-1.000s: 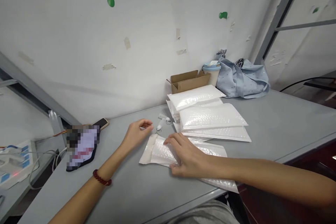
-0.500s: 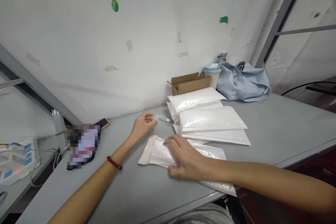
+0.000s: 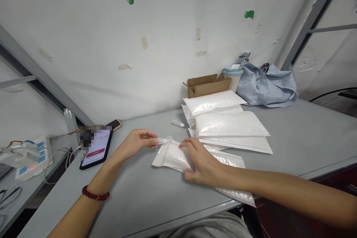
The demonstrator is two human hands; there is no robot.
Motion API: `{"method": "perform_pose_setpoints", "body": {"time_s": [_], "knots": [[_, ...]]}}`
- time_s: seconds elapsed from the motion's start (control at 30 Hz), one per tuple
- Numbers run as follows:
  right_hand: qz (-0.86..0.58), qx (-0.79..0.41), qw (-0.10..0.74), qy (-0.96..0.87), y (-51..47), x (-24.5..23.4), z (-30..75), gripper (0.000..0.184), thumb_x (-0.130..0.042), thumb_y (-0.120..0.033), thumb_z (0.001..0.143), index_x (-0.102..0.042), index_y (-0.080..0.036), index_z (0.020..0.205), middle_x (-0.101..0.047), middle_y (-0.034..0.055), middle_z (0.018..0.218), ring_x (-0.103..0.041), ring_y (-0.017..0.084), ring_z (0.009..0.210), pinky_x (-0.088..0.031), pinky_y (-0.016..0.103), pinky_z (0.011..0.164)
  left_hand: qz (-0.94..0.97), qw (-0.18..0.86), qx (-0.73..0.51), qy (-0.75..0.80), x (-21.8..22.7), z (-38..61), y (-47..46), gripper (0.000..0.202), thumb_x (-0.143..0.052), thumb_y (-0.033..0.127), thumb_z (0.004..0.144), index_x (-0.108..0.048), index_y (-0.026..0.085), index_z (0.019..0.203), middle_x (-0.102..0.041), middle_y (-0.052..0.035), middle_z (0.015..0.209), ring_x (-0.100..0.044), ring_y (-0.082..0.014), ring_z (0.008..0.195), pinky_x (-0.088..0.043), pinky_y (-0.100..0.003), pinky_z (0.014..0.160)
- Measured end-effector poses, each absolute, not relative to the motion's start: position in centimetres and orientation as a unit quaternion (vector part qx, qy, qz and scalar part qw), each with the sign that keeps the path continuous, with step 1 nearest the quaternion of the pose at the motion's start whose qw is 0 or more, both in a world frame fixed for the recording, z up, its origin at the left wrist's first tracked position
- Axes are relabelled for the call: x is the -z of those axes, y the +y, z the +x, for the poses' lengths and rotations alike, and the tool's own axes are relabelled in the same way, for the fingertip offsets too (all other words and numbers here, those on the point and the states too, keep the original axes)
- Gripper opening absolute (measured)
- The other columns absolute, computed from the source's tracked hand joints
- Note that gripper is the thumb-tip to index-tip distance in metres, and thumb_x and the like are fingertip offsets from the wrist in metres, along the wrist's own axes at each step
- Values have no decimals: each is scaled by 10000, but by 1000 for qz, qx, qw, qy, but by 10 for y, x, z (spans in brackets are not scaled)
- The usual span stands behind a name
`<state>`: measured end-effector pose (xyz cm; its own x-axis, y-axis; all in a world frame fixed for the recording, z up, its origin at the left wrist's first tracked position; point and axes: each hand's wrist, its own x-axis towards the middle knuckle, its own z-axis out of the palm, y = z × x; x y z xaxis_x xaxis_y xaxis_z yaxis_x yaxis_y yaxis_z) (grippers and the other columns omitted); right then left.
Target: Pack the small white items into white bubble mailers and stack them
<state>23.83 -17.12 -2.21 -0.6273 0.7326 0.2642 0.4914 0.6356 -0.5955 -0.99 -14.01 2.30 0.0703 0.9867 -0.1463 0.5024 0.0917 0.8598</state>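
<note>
A white bubble mailer (image 3: 173,157) lies flat on the grey table (image 3: 292,137) in front of me. My right hand (image 3: 199,161) presses on it, fingers spread near its open end. My left hand (image 3: 136,143) pinches a small white packet (image 3: 165,141) with a looped cord, held right at the mailer's flap. A second small white packet (image 3: 177,123) lies on the table behind. To the right sits a stack of several more white mailers (image 3: 227,124).
A phone with a lit screen (image 3: 97,148) lies at the left, another phone (image 3: 115,124) behind it. A cardboard box (image 3: 206,84), a lidded cup (image 3: 233,76) and a blue cloth bag (image 3: 267,85) stand against the wall. A power strip with cables (image 3: 28,154) is far left.
My left hand reached back to the small packets, picked one up and brought it to the mailer's flap. My right hand stayed on the mailer.
</note>
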Motion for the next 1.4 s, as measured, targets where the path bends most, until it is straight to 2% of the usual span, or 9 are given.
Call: {"method": "perform_pose_setpoints", "body": {"time_s": [0.17,0.37,0.53,0.77,0.93,1.1,1.23,1.3,1.4], "knots": [[-351,-232,249,-872,-171,22,238,563,-590,-179,643,-408,-124,1172,-415,137,1160,-393,278,1096,-389,438,927,644,407,-231,605,-32,-30,-140,248,-738,385,627,-661,192,761,-665,-4,621,-589,-159,606,-437,-250,563],[-349,-228,250,-874,-172,21,238,551,-584,-170,643,-412,-118,1164,-417,143,1170,-390,279,1104,-391,439,928,643,457,-203,580,-19,-14,-142,234,-753,311,606,-584,179,698,-605,48,528,-516,-110,517,-399,-214,520],[-347,-220,241,-879,-172,20,237,558,-591,-166,642,-418,-92,1167,-426,147,1151,-384,276,1097,-384,421,932,638,479,-216,562,-9,-1,-143,227,-745,253,599,-615,163,762,-625,30,616,-561,-123,587,-438,-230,584],[-342,-217,246,-881,-170,25,238,566,-613,-186,636,-433,-78,1162,-420,149,1146,-379,267,1067,-386,407,917,626,451,-272,575,3,17,-145,224,-688,341,667,-669,139,761,-654,-4,684,-571,-132,633,-446,-234,611],[-342,-216,251,-880,-170,24,238,555,-601,-174,633,-436,-88,1155,-430,139,1135,-383,257,1043,-391,397,903,654,461,-231,554,7,37,-158,249,-604,346,719,-705,120,689,-652,-22,616,-575,-151,567,-426,-232,513],[-346,-202,248,-882,-169,22,239,550,-586,-189,655,-435,-67,1170,-435,147,1137,-373,258,1043,-380,398,908,702,350,-239,572,-11,30,-129,302,-523,372,769,-691,125,808,-704,-71,745,-650,-215,699,-507,-316,679],[-346,-195,243,-885,-168,24,239,547,-587,-210,656,-442,-74,1166,-434,140,1137,-373,255,1040,-379,393,907,745,230,-254,573,-8,33,-78,294,-547,250,706,-664,111,937,-677,-145,1023,-602,-300,973,-422,-430,905],[-345,-194,245,-885,-168,26,239,555,-588,-218,656,-437,-85,1173,-431,132,1138,-371,252,1049,-378,387,912,772,208,-244,549,0,42,-56,347,-574,172,645,-664,125,976,-627,-140,1166,-520,-302,1127,-352,-404,993],[-346,-191,245,-885,-169,27,240,568,-589,-227,656,-426,-97,1184,-423,128,1149,-364,250,1064,-373,388,922,797,201,-221,525,9,53,-38,316,-593,161,631,-690,145,931,-668,-116,1088,-554,-284,1074,-374,-365,973]]}}
